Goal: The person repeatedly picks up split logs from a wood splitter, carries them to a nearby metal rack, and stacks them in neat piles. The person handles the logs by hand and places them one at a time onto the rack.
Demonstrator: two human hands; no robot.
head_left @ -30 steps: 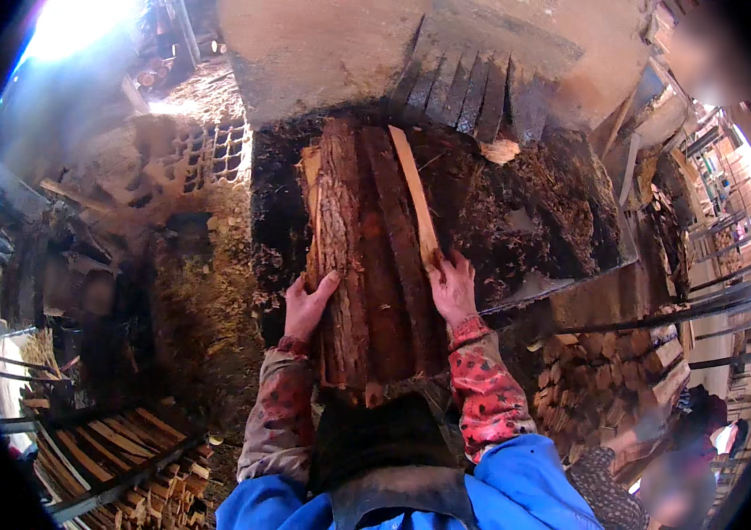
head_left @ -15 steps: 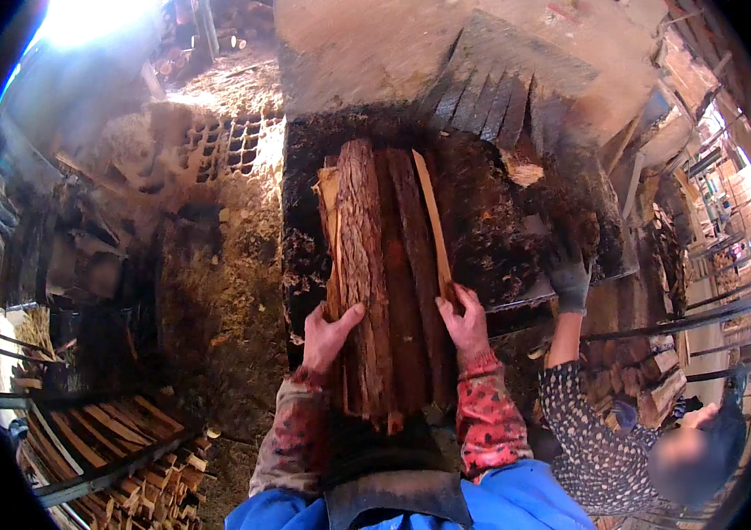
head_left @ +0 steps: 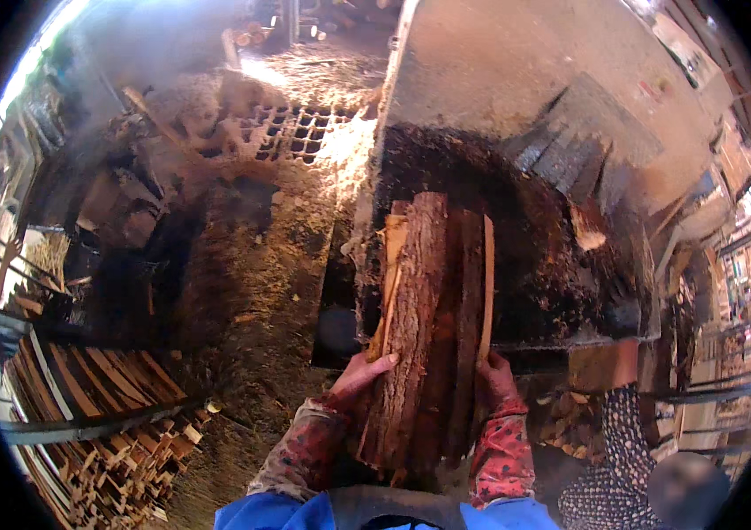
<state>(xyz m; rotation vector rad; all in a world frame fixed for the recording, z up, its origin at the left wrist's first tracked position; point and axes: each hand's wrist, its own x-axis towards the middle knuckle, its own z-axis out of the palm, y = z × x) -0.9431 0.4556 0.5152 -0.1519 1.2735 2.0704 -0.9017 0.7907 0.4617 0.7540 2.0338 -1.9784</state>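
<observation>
Between my two hands is a bundle of rough bark-covered wood slabs [head_left: 417,300], lying lengthwise toward me. Its far part is over a dark, debris-covered table [head_left: 525,291], and its near end reaches back toward my body. My left hand [head_left: 363,374] grips the left side, thumb on top of the bark. Against a pale-edged slab on the right side, my right hand [head_left: 496,378] is closed, its fingers mostly hidden. Which slabs lie underneath I cannot tell.
Beyond the table's right part, a wood piece [head_left: 589,231] pokes from under hanging dark strips [head_left: 574,163]. A co-worker's patterned sleeve [head_left: 624,415] reaches there from the right. To the left are a rack of slats [head_left: 101,382], stacked cut wood [head_left: 128,464] and a sawdust-covered grating [head_left: 305,132].
My view has swung left, so the scene sits farther right. The bundle, still in both hands, has come nearer to me and toward the table's left edge.
</observation>
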